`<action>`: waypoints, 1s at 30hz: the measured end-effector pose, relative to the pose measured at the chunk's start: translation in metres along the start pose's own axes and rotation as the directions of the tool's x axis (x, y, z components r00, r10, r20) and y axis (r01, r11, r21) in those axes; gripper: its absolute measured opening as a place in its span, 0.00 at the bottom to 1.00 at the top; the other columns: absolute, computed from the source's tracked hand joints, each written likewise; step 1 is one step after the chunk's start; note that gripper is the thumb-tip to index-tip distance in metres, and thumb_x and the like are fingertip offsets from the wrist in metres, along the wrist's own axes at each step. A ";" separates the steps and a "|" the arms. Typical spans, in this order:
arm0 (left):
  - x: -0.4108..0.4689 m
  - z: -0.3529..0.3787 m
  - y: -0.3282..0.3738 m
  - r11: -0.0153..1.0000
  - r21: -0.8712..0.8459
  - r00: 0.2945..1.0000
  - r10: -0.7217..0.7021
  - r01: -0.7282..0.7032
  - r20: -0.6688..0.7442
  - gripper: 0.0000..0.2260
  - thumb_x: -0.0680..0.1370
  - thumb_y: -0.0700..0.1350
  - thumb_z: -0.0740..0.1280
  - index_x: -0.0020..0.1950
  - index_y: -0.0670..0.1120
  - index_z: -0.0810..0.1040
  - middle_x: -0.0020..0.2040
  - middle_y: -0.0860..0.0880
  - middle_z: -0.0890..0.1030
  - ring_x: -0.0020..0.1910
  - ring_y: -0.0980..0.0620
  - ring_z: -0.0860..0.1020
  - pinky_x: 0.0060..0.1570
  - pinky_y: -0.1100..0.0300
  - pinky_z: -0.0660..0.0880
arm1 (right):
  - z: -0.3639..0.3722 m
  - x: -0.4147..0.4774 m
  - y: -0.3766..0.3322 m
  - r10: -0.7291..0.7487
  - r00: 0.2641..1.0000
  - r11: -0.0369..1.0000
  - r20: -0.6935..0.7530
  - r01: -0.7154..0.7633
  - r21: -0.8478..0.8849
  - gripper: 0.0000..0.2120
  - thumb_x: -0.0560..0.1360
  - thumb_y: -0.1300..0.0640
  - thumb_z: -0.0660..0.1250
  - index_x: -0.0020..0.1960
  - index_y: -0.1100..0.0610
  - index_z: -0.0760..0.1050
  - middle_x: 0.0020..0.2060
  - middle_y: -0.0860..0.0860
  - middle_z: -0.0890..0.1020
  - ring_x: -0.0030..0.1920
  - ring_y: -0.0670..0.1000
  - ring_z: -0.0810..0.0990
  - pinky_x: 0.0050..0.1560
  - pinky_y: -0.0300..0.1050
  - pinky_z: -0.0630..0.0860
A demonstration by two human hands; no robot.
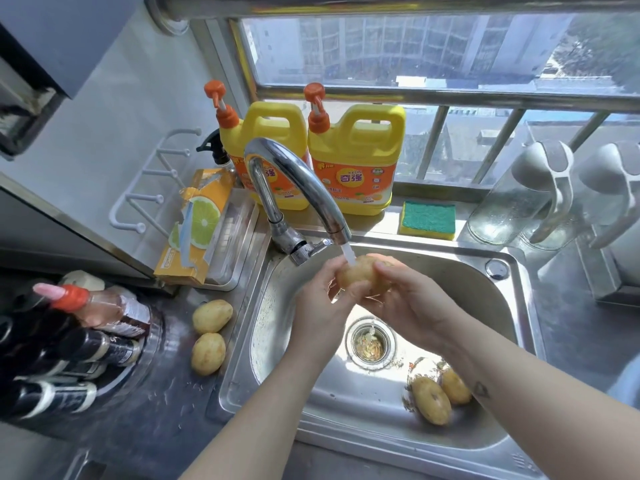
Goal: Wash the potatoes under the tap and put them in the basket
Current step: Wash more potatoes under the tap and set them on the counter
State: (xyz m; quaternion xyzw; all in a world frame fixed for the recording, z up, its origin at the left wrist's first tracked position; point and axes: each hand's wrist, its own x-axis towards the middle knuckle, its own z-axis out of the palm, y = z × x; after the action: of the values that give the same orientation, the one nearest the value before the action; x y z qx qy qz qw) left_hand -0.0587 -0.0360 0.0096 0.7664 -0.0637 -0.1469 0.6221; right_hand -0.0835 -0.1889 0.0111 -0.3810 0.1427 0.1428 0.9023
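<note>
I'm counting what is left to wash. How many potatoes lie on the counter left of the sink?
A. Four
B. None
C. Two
C: two potatoes, one behind the other, lie on the dark counter left of the sink, untouched, while both hands hold another potato under the tap.

A single head-worn camera is looking forward and steeply down over a steel sink (450, 441), close enough that both forearms are entering from the bottom edge. The tap (294, 181) is sitting near the middle of the frame, with the window (433, 53) running across the top. The wide lens is bending the counter (166, 393) at the left and the straight lines toward the edges.
</note>
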 end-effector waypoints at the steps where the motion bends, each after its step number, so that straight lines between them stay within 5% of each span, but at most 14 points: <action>1: 0.000 0.004 -0.001 0.998 -0.055 0.999 -0.039 0.040 0.018 0.26 0.71 0.63 0.71 0.66 0.53 0.77 0.56 0.57 0.84 0.58 0.59 0.81 0.60 0.60 0.75 | 0.001 -0.001 0.003 -0.001 1.000 1.000 -0.003 0.001 0.023 0.20 0.77 0.56 0.67 0.65 0.65 0.76 0.62 0.64 0.80 0.63 0.60 0.78 0.63 0.52 0.79; 5: -0.001 0.023 -0.006 0.935 -0.299 0.980 -0.200 0.190 -0.003 0.31 0.71 0.68 0.67 0.66 0.50 0.75 0.60 0.46 0.82 0.61 0.48 0.81 0.65 0.46 0.75 | -0.001 -0.007 0.009 -0.011 1.000 0.994 -0.011 0.009 -0.110 0.25 0.78 0.51 0.68 0.70 0.64 0.72 0.66 0.65 0.78 0.63 0.59 0.78 0.64 0.57 0.79; 10: 0.010 0.033 0.010 0.729 -0.644 0.913 -0.391 0.231 -0.116 0.21 0.74 0.49 0.65 0.62 0.37 0.76 0.55 0.34 0.81 0.52 0.39 0.80 0.55 0.41 0.76 | 0.002 -0.010 -0.004 -0.056 0.998 0.891 -0.011 0.045 -0.452 0.22 0.74 0.55 0.71 0.67 0.56 0.75 0.60 0.59 0.82 0.56 0.53 0.85 0.54 0.45 0.82; 13: 0.013 0.038 0.019 0.683 -0.695 0.881 -0.448 0.224 -0.155 0.13 0.81 0.46 0.62 0.56 0.38 0.78 0.49 0.37 0.81 0.49 0.40 0.81 0.55 0.40 0.78 | 0.001 -0.010 -0.010 -0.178 0.984 0.729 -0.017 0.121 -0.674 0.20 0.74 0.54 0.76 0.64 0.50 0.77 0.59 0.51 0.83 0.57 0.51 0.84 0.59 0.49 0.81; 16: 0.019 0.040 0.026 0.606 -0.754 0.851 -0.510 0.255 -0.122 0.11 0.83 0.42 0.59 0.48 0.40 0.79 0.37 0.46 0.82 0.37 0.49 0.83 0.39 0.54 0.80 | -0.001 -0.015 -0.007 -0.269 0.963 0.548 0.008 0.160 -0.821 0.21 0.72 0.55 0.77 0.63 0.49 0.75 0.57 0.41 0.82 0.53 0.46 0.84 0.55 0.46 0.80; 19: 0.022 0.037 0.031 0.544 -0.780 0.824 -0.563 0.309 -0.066 0.12 0.81 0.40 0.60 0.41 0.42 0.80 0.31 0.49 0.82 0.29 0.52 0.82 0.33 0.57 0.78 | -0.001 -0.019 -0.002 -0.343 0.937 0.414 0.064 0.212 -0.885 0.24 0.70 0.52 0.78 0.62 0.48 0.73 0.58 0.43 0.80 0.52 0.46 0.82 0.52 0.44 0.78; 23: 0.023 0.027 0.031 0.416 -0.810 0.789 -0.608 0.414 0.091 0.10 0.81 0.40 0.60 0.49 0.41 0.81 0.45 0.42 0.82 0.40 0.45 0.81 0.41 0.52 0.79 | -0.003 -0.021 -0.001 -0.393 0.896 0.179 0.205 0.293 -0.939 0.29 0.70 0.56 0.78 0.68 0.49 0.72 0.61 0.44 0.76 0.61 0.44 0.76 0.60 0.43 0.75; 26: 0.021 0.025 0.028 0.486 -0.784 0.832 -0.551 0.386 0.069 0.13 0.83 0.45 0.61 0.60 0.39 0.78 0.55 0.39 0.80 0.51 0.41 0.81 0.54 0.43 0.80 | -0.001 -0.018 -0.004 -0.340 0.922 0.144 0.183 0.244 -0.959 0.34 0.71 0.54 0.78 0.74 0.49 0.68 0.65 0.43 0.76 0.63 0.43 0.75 0.64 0.44 0.73; 30: 0.005 0.030 0.019 0.773 -0.582 0.941 -0.338 0.254 -0.038 0.15 0.83 0.51 0.62 0.68 0.46 0.74 0.61 0.44 0.81 0.60 0.46 0.81 0.63 0.44 0.77 | 0.000 -0.016 -0.004 -0.307 0.946 0.200 0.101 0.168 -0.965 0.32 0.70 0.51 0.78 0.71 0.46 0.71 0.59 0.41 0.80 0.58 0.43 0.79 0.59 0.46 0.78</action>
State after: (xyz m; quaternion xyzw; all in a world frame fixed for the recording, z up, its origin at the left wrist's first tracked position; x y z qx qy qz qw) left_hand -0.0610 -0.0692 0.0217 0.5543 0.1483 -0.2010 0.7939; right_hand -0.0967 -0.1936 0.0197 -0.8780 0.0151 0.0379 0.4769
